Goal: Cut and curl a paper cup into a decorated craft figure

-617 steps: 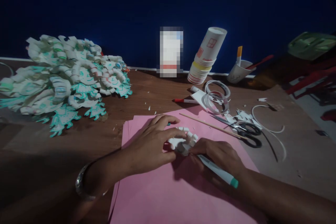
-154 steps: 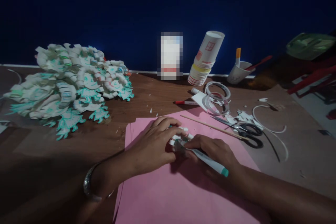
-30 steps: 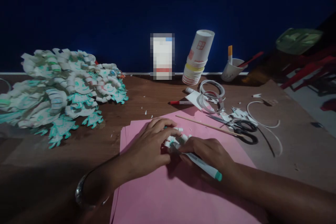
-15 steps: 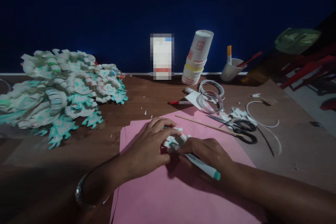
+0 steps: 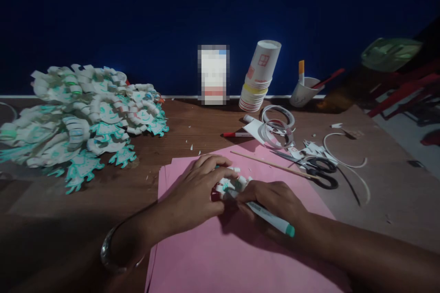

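Observation:
My right hand (image 5: 271, 199) is closed round a white marker with a green end (image 5: 275, 219), its tip pointing in at a small white paper cutout (image 5: 227, 186). Green lines and curled paper strips show on that cutout, much of it hidden by my fingers. Over its left side lies my left hand (image 5: 202, 192), fingers bent, gripping and steadying it. Both hands rest on a stack of pink paper sheets (image 5: 192, 256).
Many similar paper figures (image 5: 99, 119) are heaped on the left. Behind the sheets are stacked paper cups (image 5: 259, 73), a cup with pens (image 5: 304, 94), tape rolls (image 5: 292, 123) and a red marker (image 5: 235, 134). Scissors (image 5: 321, 169) and a thin stick (image 5: 268, 162) lie at right.
The marker and my right hand have shifted very slightly to the right against the cutout. My left hand stays in place; the whole view has moved a little.

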Tool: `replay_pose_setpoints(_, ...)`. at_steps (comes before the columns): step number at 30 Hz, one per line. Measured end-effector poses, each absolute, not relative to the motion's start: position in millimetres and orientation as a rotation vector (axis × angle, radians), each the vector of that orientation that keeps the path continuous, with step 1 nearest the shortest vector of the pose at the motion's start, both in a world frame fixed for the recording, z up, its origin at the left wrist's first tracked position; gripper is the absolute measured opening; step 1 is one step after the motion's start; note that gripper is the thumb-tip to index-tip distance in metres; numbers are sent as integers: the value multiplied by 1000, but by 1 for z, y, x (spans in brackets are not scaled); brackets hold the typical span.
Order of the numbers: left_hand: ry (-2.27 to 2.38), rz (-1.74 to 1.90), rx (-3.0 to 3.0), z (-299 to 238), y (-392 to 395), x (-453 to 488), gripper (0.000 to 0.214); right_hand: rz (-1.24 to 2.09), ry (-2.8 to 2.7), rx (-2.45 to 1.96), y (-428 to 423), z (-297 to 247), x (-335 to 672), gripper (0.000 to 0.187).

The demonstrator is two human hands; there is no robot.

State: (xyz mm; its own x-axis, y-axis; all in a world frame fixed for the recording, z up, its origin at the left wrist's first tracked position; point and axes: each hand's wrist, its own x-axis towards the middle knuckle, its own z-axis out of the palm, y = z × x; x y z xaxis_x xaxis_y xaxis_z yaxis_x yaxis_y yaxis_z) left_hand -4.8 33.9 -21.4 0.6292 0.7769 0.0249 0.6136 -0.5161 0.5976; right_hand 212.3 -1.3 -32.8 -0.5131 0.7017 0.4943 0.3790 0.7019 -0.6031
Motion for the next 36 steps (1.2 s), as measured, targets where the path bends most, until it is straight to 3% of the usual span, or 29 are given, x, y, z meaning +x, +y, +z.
replay_pose_setpoints(19, 1076, 410, 2313, -23, 34, -5, 67, 486, -2123, -765, -3, -30, 213, 8)
replay_pose_setpoints(27, 1089, 424, 2305, -19, 33, -3, 46, 417, -2179, -841, -19, -27, 227, 9)
replay_pose_setpoints(36, 1075, 431, 2332, -23, 35, -4, 54, 507, -2075, -868, -15, -33, 228, 4)
